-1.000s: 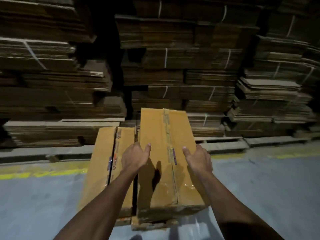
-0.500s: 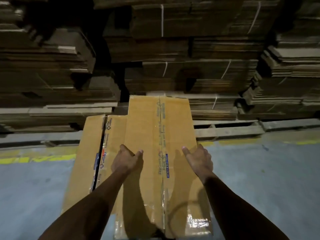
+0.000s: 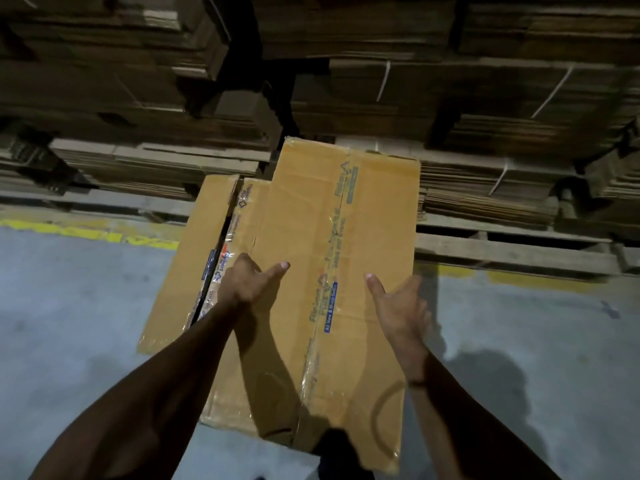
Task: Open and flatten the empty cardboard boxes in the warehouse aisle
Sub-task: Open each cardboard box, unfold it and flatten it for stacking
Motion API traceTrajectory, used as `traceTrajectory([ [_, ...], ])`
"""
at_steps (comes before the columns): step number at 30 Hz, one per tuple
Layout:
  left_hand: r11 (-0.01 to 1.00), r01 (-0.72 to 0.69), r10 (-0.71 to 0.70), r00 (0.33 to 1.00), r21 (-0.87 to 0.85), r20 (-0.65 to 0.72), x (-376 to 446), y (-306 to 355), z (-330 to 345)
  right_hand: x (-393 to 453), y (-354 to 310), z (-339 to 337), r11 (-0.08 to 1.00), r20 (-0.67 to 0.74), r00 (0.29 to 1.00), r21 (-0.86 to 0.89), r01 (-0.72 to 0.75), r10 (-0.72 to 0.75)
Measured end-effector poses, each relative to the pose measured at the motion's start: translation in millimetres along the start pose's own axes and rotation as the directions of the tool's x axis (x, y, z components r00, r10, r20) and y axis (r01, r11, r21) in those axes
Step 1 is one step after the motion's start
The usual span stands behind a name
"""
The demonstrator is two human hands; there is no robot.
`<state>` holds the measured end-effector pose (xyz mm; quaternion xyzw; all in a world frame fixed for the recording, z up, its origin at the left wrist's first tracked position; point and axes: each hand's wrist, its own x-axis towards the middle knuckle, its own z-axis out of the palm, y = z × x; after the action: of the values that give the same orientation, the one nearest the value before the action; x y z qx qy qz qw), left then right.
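Observation:
A tan cardboard box [image 3: 374, 216] with a clear-taped centre seam and a blue printed strip lies in front of me, partly over a second tan box [image 3: 188, 271] whose top seam is split open. My left hand [image 3: 247, 282] grips the upper box's left edge, thumb stretched across the top and fingers hidden past the edge. My right hand [image 3: 398, 306] holds the right edge the same way, thumb on top and fingers wrapped over the side. Dark shadow covers the box's near end.
Tall stacks of flattened cardboard [image 3: 485, 109], some strapped in bundles, fill the far side on wooden pallets [image 3: 512, 251]. A worn yellow line [image 3: 86, 233] runs along the grey concrete floor [image 3: 69, 323] in front of them.
Both hands slid outward from the box's top to its side edges. The box now fills more of the view as I lean in and look further down.

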<state>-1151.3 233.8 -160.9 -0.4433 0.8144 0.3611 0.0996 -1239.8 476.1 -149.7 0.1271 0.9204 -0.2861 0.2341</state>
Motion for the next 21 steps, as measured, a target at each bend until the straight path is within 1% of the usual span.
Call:
traceTrajectory([
  [4,0.998,0.01,-0.008,0.999,0.064,-0.033,-33,2,-9,-20,7,-11,1.0,-0.021,1.0,0.009,0.017,-0.017],
  [7,0.993,0.022,-0.01,0.994,0.113,-0.105,-75,2,-20,-46,18,-25,0.998,-0.047,0.997,-0.007,0.06,-0.06],
  [10,0.996,0.043,-0.027,0.98,0.079,-0.195,-125,-8,-36,-81,21,-43,0.991,-0.069,0.99,-0.054,0.118,-0.122],
  [13,0.997,0.067,-0.054,0.961,0.036,-0.272,-175,-27,-52,-120,21,-57,0.977,-0.043,0.978,-0.079,0.199,-0.203],
  [15,0.997,0.072,-0.061,0.946,0.025,-0.319,-210,-45,-62,-148,24,-62,0.96,-0.027,0.963,-0.088,0.266,-0.269],
  [17,0.999,0.031,-0.017,0.927,0.031,-0.376,-244,-69,-68,-178,27,-61,0.936,-0.017,0.939,-0.09,0.34,-0.343],
  [19,0.998,-0.041,0.053,0.901,0.038,-0.43,-276,-98,-74,-212,31,-56,0.892,-0.006,0.897,-0.105,0.44,-0.443],
  [21,0.995,-0.074,0.095,0.889,0.063,-0.448,-302,-127,-78,-243,37,-50,0.834,0.029,0.848,-0.167,0.526,-0.529],
])
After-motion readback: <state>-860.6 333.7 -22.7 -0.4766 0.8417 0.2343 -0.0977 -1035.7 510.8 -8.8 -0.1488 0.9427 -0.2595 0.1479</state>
